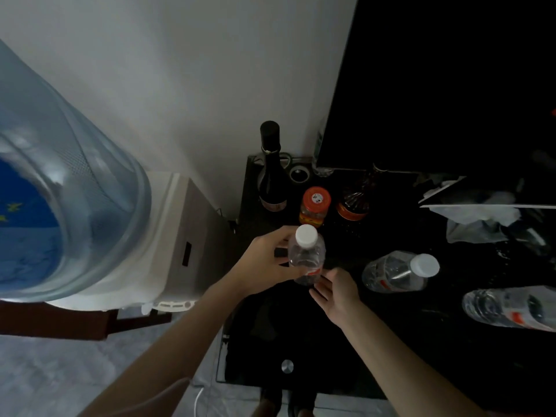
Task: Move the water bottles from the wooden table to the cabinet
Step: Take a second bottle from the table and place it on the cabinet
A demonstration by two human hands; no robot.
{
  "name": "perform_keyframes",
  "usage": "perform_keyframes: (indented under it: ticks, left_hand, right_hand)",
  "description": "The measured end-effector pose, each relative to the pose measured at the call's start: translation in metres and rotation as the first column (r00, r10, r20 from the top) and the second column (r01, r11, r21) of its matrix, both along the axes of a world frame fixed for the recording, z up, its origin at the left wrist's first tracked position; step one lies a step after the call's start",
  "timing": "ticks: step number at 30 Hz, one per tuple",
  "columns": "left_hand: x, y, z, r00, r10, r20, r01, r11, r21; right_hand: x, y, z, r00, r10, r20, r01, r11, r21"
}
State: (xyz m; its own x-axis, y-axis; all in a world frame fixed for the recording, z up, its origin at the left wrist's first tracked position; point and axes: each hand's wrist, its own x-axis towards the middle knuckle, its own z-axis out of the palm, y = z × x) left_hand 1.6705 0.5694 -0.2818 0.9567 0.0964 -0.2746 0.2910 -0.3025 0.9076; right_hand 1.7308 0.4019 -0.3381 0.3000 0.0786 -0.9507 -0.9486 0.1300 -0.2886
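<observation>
Gripping the upright water bottle (307, 257) around its upper body, the left hand (267, 263) has fingers curled about the clear plastic, seemingly to steady it as it is set on the black cabinet (301, 332). The right hand (338, 291) sits just beside the bottle's base, fingers loosely spread and holding nothing, perhaps ready to catch a wobble; I cannot tell whether it touches. Two more bottles (400, 270) already stand further right on the same dark top. Behind stand a wine bottle (270, 167) and an orange-lidded jar (315, 207), so the clear front strip is likely chosen to avoid knocking them.
</observation>
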Motion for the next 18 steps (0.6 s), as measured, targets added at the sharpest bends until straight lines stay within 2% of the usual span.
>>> perform_keyframes:
  ticks: [4,8,14,16,18]
  left_hand:
    - [0.001,-0.005,-0.003,1.000,-0.007,-0.015,0.007,1.000,0.009]
    - [-0.002,-0.011,-0.001,0.999,-0.030,-0.043,0.032,0.998,0.045]
    - [-0.017,-0.015,0.018,0.975,-0.108,-0.194,0.162,0.944,0.287]
    - [-0.022,-0.013,0.034,0.958,-0.102,-0.268,0.200,0.908,0.368]
    - [-0.029,-0.013,0.052,0.947,-0.055,-0.315,0.200,0.871,0.449]
  right_hand:
    - [0.004,-0.007,0.002,0.999,0.039,0.002,-0.039,0.997,0.069]
    - [0.002,-0.010,0.015,0.996,0.084,0.027,-0.086,0.995,0.058]
    - [-0.015,-0.018,0.065,0.975,0.186,0.122,-0.189,0.982,0.014]
    - [-0.023,-0.024,0.087,0.947,0.276,0.166,-0.278,0.960,-0.010]
    - [-0.029,-0.029,0.105,0.871,0.423,0.251,-0.409,0.906,-0.108]
